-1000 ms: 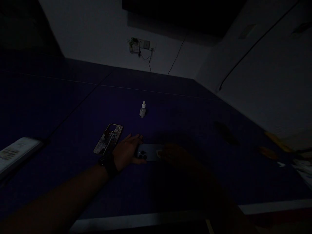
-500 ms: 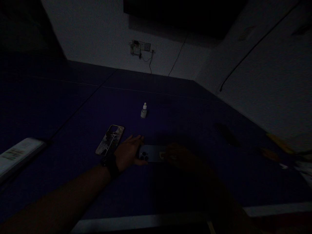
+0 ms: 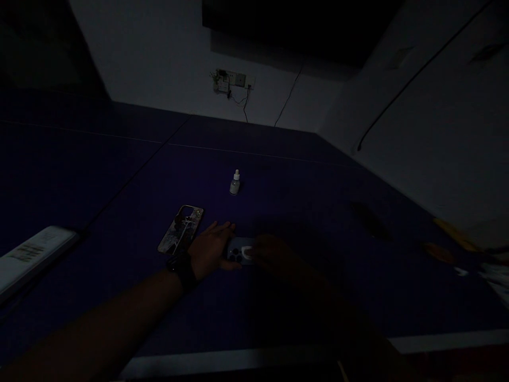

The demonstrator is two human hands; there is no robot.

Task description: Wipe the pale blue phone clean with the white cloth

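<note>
The scene is very dark. A blue-grey phone (image 3: 235, 250) lies face down on the dark blue table (image 3: 278, 180), camera lenses toward the left. My left hand (image 3: 209, 249), with a dark watch on the wrist, rests flat against the phone's left end. My right hand (image 3: 274, 254) lies over the phone's right part and presses a small pale thing, maybe a cloth or pad (image 3: 247, 253), onto its back. A patterned phone case (image 3: 181, 229) lies just left of my left hand. A small white dropper bottle (image 3: 235, 183) stands upright farther back.
A flat white box (image 3: 32, 257) sits at the table's left edge. Yellowish and white items (image 3: 457, 249) lie at the far right. A wall socket with cables (image 3: 233, 82) is on the back wall. The table's pale front edge runs along the bottom.
My right hand with the pale thing has slid left along the phone's back, toward the camera lenses. My left hand has stayed at the phone's left end.
</note>
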